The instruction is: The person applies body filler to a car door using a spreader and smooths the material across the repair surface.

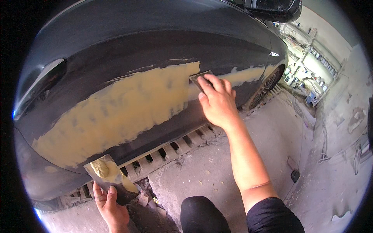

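A dark car door (155, 42) fills the upper left, with a broad smear of yellowish body filler (132, 101) along its lower half. My right hand (218, 99) grips a small dark spreader (200, 77), its fingers pressed on top, at the right end of the smear against the panel. Low on the left, my left hand (110, 204) pinches a flat mixing plate (110, 176) between thumb and fingers. A lump of filler (100, 169) sits on that plate, and more is smeared over its right side.
A slotted drain grate (171, 153) runs under the car beside broken concrete floor (206, 178). The front wheel (268, 87) and mirror (276, 8) are at the right. Farther back, shelves (311, 58) hold several containers. A cable (324, 139) lies near the wall; debris (145, 198) lies by my left hand.
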`<state>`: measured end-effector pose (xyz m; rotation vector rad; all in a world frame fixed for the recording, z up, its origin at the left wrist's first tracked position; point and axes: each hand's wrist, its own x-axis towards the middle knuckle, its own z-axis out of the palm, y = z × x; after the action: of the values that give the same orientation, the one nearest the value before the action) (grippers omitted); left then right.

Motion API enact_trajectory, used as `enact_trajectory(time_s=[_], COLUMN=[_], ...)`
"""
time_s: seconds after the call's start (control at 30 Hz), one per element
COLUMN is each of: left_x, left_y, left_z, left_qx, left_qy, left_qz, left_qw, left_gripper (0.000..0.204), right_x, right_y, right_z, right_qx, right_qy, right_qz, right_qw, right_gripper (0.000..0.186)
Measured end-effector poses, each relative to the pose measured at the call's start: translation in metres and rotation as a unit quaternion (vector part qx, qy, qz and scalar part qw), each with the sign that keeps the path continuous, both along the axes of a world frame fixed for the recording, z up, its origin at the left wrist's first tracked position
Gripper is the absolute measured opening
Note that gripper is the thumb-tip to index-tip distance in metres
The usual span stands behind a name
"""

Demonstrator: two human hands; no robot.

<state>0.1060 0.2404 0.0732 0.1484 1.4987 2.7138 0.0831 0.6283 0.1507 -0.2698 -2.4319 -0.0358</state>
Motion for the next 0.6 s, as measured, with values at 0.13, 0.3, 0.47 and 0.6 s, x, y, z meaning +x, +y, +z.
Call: enact_trajectory(time_s=[0.13,0.3,0.47,0.6], left_x=[0.0,-0.001,-0.007,-0.009], left_y=[-0.001,0.004,-0.003,-0.006], left_z=[-0.001,0.003,-0.005,-0.009], left_qx=[0.003,-0.012,-0.023,-0.038], left_qy=[-0.008,-0.022,-0.01,-0.005], left_qz=[0.003,0.006,0.006,0.008], left_qw=[1.0,1.0,1.0,0.999], left_gripper=[0.056,0.056,0.056,0.055], right_x=[-0.01,-0.014,-0.014,-0.017], right_y=[0.004,-0.009,-0.012,-0.013], right_z=[0.027,0.007,-0.044,-0.09], right_qx=[0.0,-0.012,-0.03,-0.043], right_qy=[0.07,0.045,0.089,0.103], right_qz=[0.015,0.023,0.053,0.066], right_qw=[0.997,0.999,0.994,0.992], right_gripper=[0.044,0.045,0.05,0.054])
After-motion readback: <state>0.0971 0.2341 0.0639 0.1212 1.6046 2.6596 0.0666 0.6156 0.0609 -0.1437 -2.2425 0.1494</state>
